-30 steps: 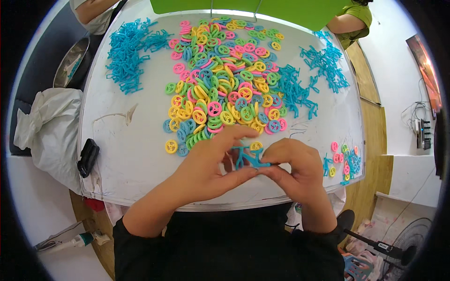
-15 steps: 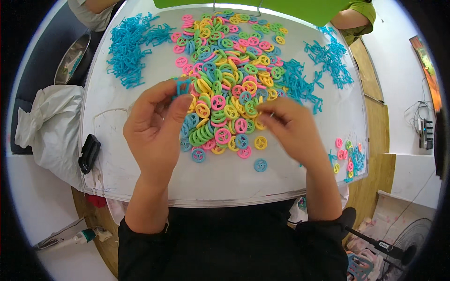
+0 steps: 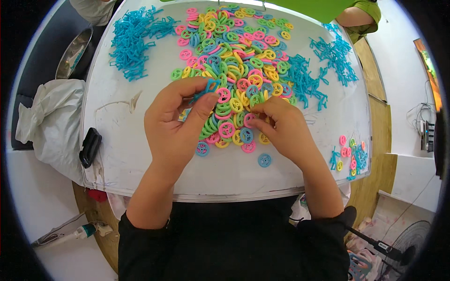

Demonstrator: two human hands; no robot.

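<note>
Between the thumb and forefinger of my left hand [image 3: 176, 124] is a small blue plastic frame piece [image 3: 212, 86], held over the left side of a heap of wheels. My right hand [image 3: 283, 129] is closed at the heap's near right side, thumb and fingertips pinching a pink spoked wheel [image 3: 248, 120]. Partly hidden by both hands, the heap of plastic wheels [image 3: 236, 105] is pink, yellow, green and blue. One blue wheel [image 3: 264, 160] lies apart, close to my right wrist.
Blue frame pieces are piled at the table's far left [image 3: 131, 44], right of the heap [image 3: 302, 79] and far right [image 3: 335, 56]. Mixed wheels and blue pieces [image 3: 354, 157] lie at the right edge. A black case [image 3: 90, 147] rests at the left edge. Other people's arms [image 3: 360, 16] show beyond.
My left hand has moved right with the blue frame piece. The fingers of my right hand have come down and closed on a pink wheel. The whole view has shifted slightly.
</note>
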